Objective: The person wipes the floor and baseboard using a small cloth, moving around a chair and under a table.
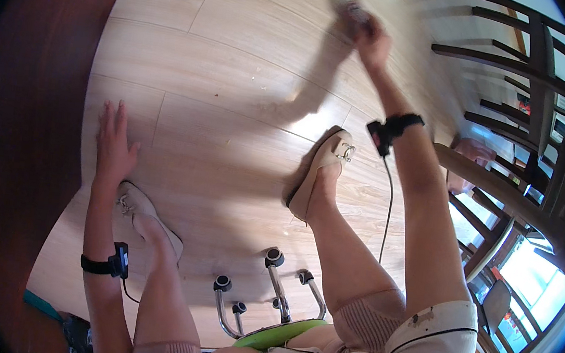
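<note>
My right hand (374, 43) is stretched far forward over the pale wooden floor (191, 125), its fingers closed around a small greyish object (356, 12). Motion blurs that object, so its kind cannot be made out. A dark shadow of the hand and arm falls on the boards beside it. My left hand (115, 144) is at the left, above my left shoe and close to the dark red-brown surface (34, 116). Its fingers are stretched out, and it holds nothing. A few tiny crumbs (217, 94) lie on the floor between my hands.
My beige shoes (324, 174) stand apart on the floor. Beneath me is a green seat (280, 333) on chrome legs with casters (275, 257). Dark wooden chairs (546, 87) crowd the right side. A cable (389, 208) hangs from the black band on my right forearm.
</note>
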### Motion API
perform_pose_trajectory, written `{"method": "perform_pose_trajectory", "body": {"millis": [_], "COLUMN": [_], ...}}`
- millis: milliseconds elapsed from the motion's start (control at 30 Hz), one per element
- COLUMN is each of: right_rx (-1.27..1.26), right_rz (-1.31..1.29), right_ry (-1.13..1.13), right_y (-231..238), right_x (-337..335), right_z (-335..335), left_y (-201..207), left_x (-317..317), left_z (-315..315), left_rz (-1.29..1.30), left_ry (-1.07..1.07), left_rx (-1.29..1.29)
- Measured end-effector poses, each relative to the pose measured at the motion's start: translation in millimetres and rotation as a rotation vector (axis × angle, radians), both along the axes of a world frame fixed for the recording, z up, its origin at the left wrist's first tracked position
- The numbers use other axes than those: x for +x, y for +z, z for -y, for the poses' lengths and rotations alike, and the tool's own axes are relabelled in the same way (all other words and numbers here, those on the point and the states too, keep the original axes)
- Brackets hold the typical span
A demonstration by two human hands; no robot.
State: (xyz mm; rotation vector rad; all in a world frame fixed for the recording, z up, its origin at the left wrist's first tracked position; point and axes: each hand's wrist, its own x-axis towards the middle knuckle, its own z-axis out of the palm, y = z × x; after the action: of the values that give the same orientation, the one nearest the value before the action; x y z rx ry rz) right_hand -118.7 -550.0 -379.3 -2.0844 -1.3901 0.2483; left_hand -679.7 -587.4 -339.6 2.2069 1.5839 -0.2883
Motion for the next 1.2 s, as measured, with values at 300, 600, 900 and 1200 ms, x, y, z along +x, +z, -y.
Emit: {"method": "perform_pose_trajectory", "body": {"millis": [300,600,900,1200], "right_rx": [0.242,-0.119,-0.146,0.002], "right_rz": [-0.126,-0.271,0.040,0.034], "right_ry": [0.519,1.294,-0.022,0.070], "right_y": [-1,8,-5,-25], "right_x": [-140,-265,-4,-43], "right_z": [-14,114,64,67], "left_y": [-6,-4,-18,-23], "left_x": [3,8,21,59], "left_z": [-5,-6,28,56], "left_rz": [-0.079,-0.034,0.070,0.020], "left_ry": [0.026,0.040,-0.113,-0.187], "left_rx": [-0.062,-0.014,-0.015,0.021]}}
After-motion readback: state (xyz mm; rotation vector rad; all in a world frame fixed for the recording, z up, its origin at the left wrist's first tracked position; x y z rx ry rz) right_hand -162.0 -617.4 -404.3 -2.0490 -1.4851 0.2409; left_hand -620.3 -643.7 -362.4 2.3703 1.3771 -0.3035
